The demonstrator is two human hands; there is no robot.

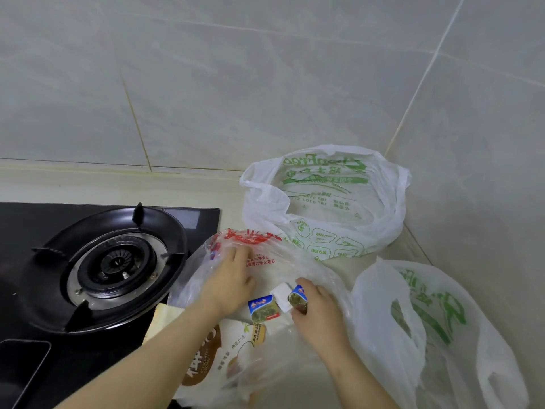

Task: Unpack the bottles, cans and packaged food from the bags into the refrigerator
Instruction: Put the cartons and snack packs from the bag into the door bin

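A clear plastic bag with red print (259, 261) lies on the counter beside the stove. My left hand (233, 281) rests flat on that bag, fingers straight. My right hand (317, 308) pinches a small butter packet with a blue label (298, 299). A second small butter packet (263, 308) and a small white packet (281, 293) lie between my hands. A brown-and-white food pouch (218, 358) lies under the clear bag near my left forearm.
Two white plastic bags with green print stand on the counter: one (324, 202) in the back corner, one (427, 335) at the right. A black gas stove (115, 261) fills the left. A dark phone (20, 367) lies at the lower left. Tiled walls enclose the corner.
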